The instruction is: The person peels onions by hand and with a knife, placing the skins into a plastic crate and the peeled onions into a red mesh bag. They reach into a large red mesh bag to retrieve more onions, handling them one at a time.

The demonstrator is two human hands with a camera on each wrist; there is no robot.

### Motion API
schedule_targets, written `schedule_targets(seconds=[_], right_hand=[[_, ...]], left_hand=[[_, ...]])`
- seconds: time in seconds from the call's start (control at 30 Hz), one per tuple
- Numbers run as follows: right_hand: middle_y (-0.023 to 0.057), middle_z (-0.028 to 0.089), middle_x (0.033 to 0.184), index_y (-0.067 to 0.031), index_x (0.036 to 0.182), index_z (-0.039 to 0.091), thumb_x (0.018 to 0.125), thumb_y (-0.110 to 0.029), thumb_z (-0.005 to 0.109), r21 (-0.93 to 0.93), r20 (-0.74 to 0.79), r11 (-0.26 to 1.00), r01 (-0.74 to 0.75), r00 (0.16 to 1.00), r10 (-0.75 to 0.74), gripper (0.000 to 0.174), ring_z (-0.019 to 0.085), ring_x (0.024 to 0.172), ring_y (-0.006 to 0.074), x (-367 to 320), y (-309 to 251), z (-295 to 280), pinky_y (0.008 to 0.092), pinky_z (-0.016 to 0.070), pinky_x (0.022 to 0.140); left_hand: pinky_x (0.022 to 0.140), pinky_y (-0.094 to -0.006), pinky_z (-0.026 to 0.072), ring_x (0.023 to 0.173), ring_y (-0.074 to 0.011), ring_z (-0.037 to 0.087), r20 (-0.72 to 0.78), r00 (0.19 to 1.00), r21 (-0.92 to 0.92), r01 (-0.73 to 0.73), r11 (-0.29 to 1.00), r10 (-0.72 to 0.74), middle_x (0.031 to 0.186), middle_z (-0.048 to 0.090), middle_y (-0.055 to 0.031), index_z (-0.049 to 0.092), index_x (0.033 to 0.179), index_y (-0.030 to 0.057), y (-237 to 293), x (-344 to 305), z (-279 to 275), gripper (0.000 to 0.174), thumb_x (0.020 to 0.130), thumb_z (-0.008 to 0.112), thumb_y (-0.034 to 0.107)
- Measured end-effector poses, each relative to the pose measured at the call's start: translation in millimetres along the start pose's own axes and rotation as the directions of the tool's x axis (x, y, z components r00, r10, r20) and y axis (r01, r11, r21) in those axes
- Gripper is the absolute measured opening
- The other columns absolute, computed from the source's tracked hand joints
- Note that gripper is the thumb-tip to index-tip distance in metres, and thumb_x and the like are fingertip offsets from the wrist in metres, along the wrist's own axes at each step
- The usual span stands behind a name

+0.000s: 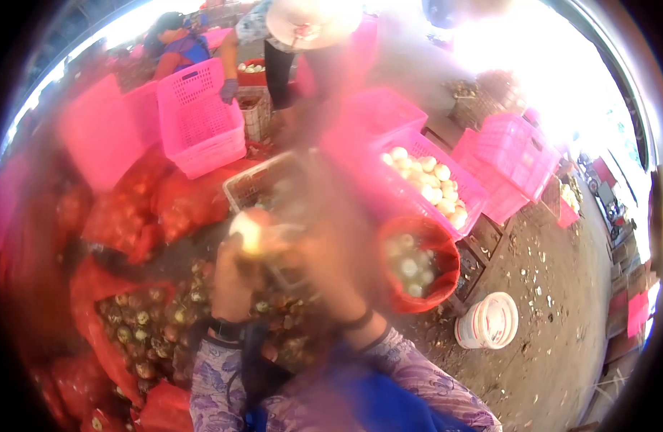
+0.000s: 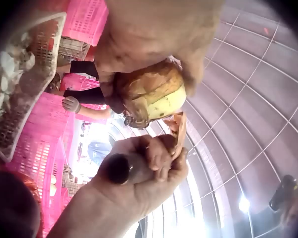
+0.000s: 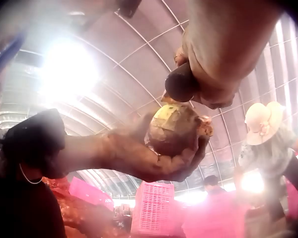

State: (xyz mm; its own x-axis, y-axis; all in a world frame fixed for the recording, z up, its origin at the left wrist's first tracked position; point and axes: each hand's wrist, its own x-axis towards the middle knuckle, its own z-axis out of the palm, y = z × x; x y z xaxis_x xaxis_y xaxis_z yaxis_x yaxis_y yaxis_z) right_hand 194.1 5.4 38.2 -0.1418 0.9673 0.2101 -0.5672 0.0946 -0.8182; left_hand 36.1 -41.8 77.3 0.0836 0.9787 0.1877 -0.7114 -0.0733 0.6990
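My left hand (image 2: 159, 34) grips a partly peeled onion (image 2: 151, 94), its fingers curled around the lower side in the right wrist view. Brown papery skin covers much of the onion, and a pale yellow-green patch lies bare. Close beside it, my right hand (image 2: 139, 173) holds a tool by a dark rounded handle (image 3: 181, 83); its working end is hidden. A loose strip of brown skin (image 2: 178, 134) stands at the right fingers, right by the onion. In the head view both hands are over a pale crate (image 1: 238, 189), the right one blurred.
Unpeeled onions (image 1: 141, 324) fill an open red sack at lower left. Peeled white onions (image 1: 428, 180) lie in a pink crate (image 1: 471, 198) at right, above a red-rimmed tub (image 1: 446, 288). A white bucket (image 1: 489, 320) stands on the littered floor. Two people work beyond.
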Motion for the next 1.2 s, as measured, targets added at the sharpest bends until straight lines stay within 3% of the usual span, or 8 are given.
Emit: schedule_targets(seconds=[0.1,0.23,0.37,0.47,0.7,0.87,0.97,1.2], right_hand=[[0.0088,0.072,0.100,0.0019,0.112,0.068,0.090,-0.011,0.072,-0.783,0.562,0.004,0.622,0.711,-0.423,0.025,0.070,0.080,0.0165,-9,-81,28,0.0263,0.0560,0.068],[0.0055,0.072,0.078,0.0022,0.096,0.073,0.090,-0.012,0.069,-0.214,-0.198,0.967,0.135,0.964,-0.179,0.016,0.066,0.062,0.0129,10,-43,-10,0.0254,0.0530,0.058],[0.0027,0.072,0.075,0.0013,0.092,0.075,0.091,-0.014,0.071,-0.703,-0.169,0.711,-0.008,0.973,-0.157,0.016,0.062,0.060,0.0113,19,-46,1,0.0276,0.0503,0.057],[0.0089,0.067,0.095,0.0000,0.122,0.064,0.097,-0.013,0.055,-0.820,0.420,-0.465,0.333,0.903,-0.094,0.030,0.067,0.083,0.0231,3,-43,32,0.0351,0.0539,0.064],[0.0211,0.063,0.124,0.0032,0.135,0.056,0.097,-0.018,0.057,-0.926,0.357,-0.182,0.332,0.925,-0.130,0.043,0.067,0.098,0.0312,-4,33,4,0.0433,0.0538,0.079],[0.0315,0.059,0.131,0.0077,0.147,0.044,0.091,-0.011,0.059,-0.286,0.683,-0.958,0.005,0.702,-0.200,0.061,0.069,0.093,0.0301,-17,-15,36,0.0449,0.0543,0.080],[0.0353,0.058,0.129,0.0077,0.151,0.039,0.085,-0.007,0.060,-0.865,0.484,-0.203,0.458,0.870,-0.099,0.071,0.071,0.078,0.0286,-10,16,16,0.0410,0.0557,0.070],[0.0249,0.063,0.107,0.0069,0.156,0.026,0.081,-0.002,0.060,-0.909,0.413,-0.066,0.411,0.911,-0.015,0.082,0.068,0.069,0.0373,-14,27,18,0.0472,0.0537,0.061]], left_hand=[[0.108,-0.0434,0.0516,0.124,-0.0291,0.063,-0.274,0.956,-0.119,-0.138,0.983,0.101,0.134,0.064,-0.0144,0.054,0.138,0.0018,-5,3,-36,0.050,0.102,0.062,0.035],[0.105,-0.0417,0.0521,0.122,-0.0267,0.063,-0.399,0.899,-0.080,-0.231,0.970,0.181,0.133,0.064,-0.0120,0.054,0.138,0.0034,5,3,-56,0.050,0.102,0.062,0.037],[0.103,-0.0401,0.0525,0.120,-0.0244,0.063,-0.414,0.896,-0.046,-0.195,0.980,0.159,0.132,0.064,-0.0096,0.055,0.138,0.0050,2,3,-58,0.050,0.102,0.062,0.039],[0.101,-0.0388,0.0529,0.118,-0.0226,0.063,-0.408,0.904,-0.027,-0.152,0.988,0.128,0.131,0.065,-0.0078,0.056,0.137,0.0062,-5,7,-55,0.050,0.102,0.063,0.041],[0.096,-0.0360,0.0537,0.115,-0.0185,0.063,-0.415,0.906,0.004,-0.092,0.996,0.085,0.129,0.065,-0.0037,0.057,0.137,0.0090,-18,15,-53,0.051,0.101,0.063,0.045],[0.098,-0.0312,0.0512,0.114,-0.0148,0.063,-0.334,0.922,0.260,-0.112,0.959,0.198,0.127,0.065,-0.0016,0.058,0.135,0.0092,-20,1,-42,0.043,0.104,0.059,0.039],[0.102,-0.0315,0.0491,0.114,-0.0151,0.064,-0.177,0.973,0.044,-0.141,0.989,0.147,0.123,0.068,-0.0042,0.058,0.135,0.0057,-8,8,-30,0.039,0.104,0.057,0.031],[0.085,-0.0354,0.0582,0.100,-0.0221,0.070,-0.321,0.912,0.131,-0.222,0.966,0.253,0.115,0.069,-0.0114,0.056,0.130,0.0005,-6,14,-17,0.045,0.091,0.073,0.014]])
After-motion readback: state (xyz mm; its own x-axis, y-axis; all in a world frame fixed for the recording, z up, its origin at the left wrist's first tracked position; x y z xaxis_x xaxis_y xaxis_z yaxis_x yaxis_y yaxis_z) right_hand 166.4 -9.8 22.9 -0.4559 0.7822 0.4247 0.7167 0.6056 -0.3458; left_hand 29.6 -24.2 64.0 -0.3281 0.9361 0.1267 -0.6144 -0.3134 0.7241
